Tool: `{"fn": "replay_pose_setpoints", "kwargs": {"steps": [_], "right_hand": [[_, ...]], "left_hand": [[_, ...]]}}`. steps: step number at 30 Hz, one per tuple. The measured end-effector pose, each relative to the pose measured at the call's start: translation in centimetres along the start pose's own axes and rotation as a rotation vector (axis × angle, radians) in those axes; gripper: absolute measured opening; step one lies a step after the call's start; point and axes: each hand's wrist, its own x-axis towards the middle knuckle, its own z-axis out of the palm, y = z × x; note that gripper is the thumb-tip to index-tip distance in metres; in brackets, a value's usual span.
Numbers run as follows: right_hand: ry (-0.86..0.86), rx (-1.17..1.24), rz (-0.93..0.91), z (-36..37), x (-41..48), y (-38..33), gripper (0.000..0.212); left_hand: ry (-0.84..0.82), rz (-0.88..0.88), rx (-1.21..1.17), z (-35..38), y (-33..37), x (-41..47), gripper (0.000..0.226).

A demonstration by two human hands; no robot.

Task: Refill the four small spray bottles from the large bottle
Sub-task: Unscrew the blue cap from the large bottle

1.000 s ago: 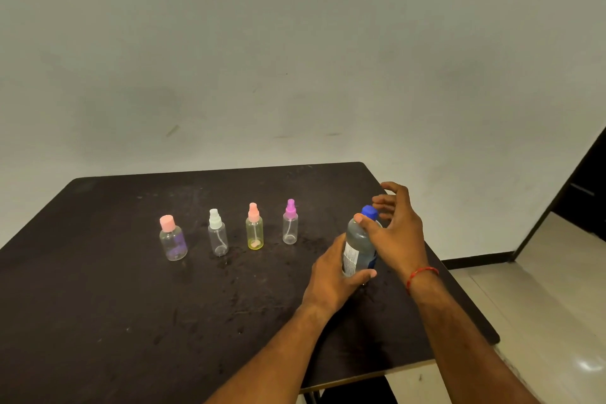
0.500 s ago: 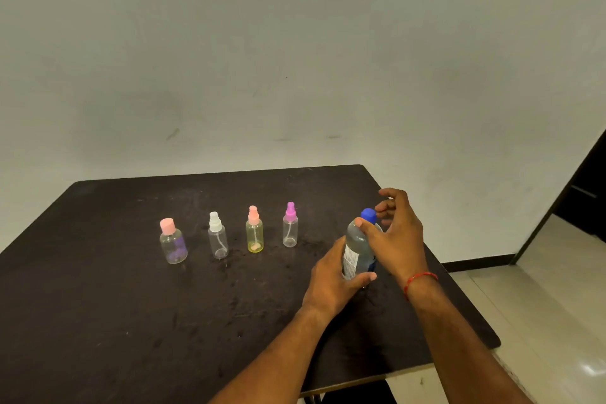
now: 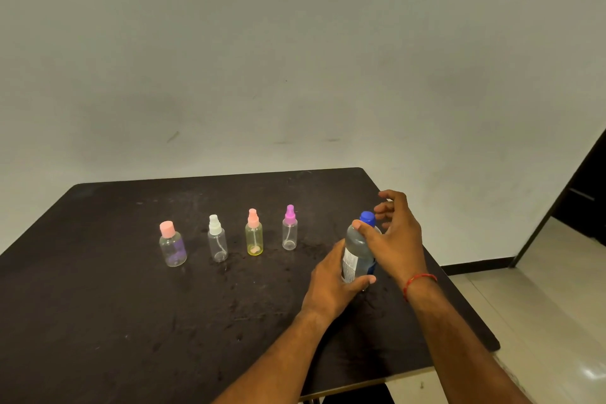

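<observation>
I am steadying the large bottle (image 3: 357,252) upright near the table's (image 3: 131,305) right edge, left hand (image 3: 331,285) wrapped round it; my right hand's (image 3: 398,239) loosely spread fingers (image 3: 387,207) are working its blue cap (image 3: 368,218); next, I judge, a firmer twisting pinch.

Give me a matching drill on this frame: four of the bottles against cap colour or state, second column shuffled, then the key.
Column 1
1. leftmost small bottle
2. second small bottle
3. fourth small bottle
4. large bottle

Column 2
A. blue cap, body gripped by the left hand, the right hand at its cap
B. magenta spray top
C. flat pink cap, purple tint in the body
D. white spray top

Pairs: 1-C, 2-D, 3-B, 4-A
</observation>
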Motion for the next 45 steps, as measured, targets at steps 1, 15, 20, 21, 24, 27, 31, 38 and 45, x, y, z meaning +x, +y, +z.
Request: {"fn": "replay_pose_setpoints", "kwargs": {"steps": [1, 15, 20, 21, 24, 27, 31, 38, 45], "right_hand": [[0.009, -0.015, 0.01, 0.0, 0.0, -0.1, 0.062], [-0.03, 0.02, -0.009, -0.1, 0.0, 0.1, 0.06], [-0.032, 0.001, 0.014, 0.0, 0.2, -0.1, 0.053], [-0.042, 0.018, 0.013, 0.0, 0.1, -0.1, 0.052], [-0.08, 0.036, -0.029, -0.2, -0.2, 0.1, 0.057], [-0.095, 0.075, -0.025, -0.3, -0.2, 0.2, 0.063], [-0.022, -0.012, -0.007, 0.0, 0.1, 0.0, 0.065], [-0.117, -0.077, -0.047, -0.3, 0.8, 0.1, 0.034], [0.032, 0.099, -0.085, -1.9, -1.0, 0.5, 0.028]], "left_hand": [[0.0, -0.001, 0.0, 0.0, 0.0, 0.0, 0.073], [0.002, 0.01, 0.013, -0.1, 0.2, 0.0, 0.074], [0.011, 0.002, 0.025, -0.2, 0.2, -0.1, 0.068], [0.012, -0.002, 0.027, -0.2, 0.3, -0.2, 0.068], [0.004, -0.004, 0.031, -0.1, 0.2, -0.1, 0.068], [0.002, -0.001, 0.027, -0.1, 0.1, -0.1, 0.069], [0.004, 0.004, 0.004, -0.1, 0.1, -0.1, 0.071], [0.017, 0.014, 0.013, -0.2, 0.1, -0.1, 0.07], [0.036, 0.019, 0.032, -0.2, 0.2, -0.1, 0.075]]}}
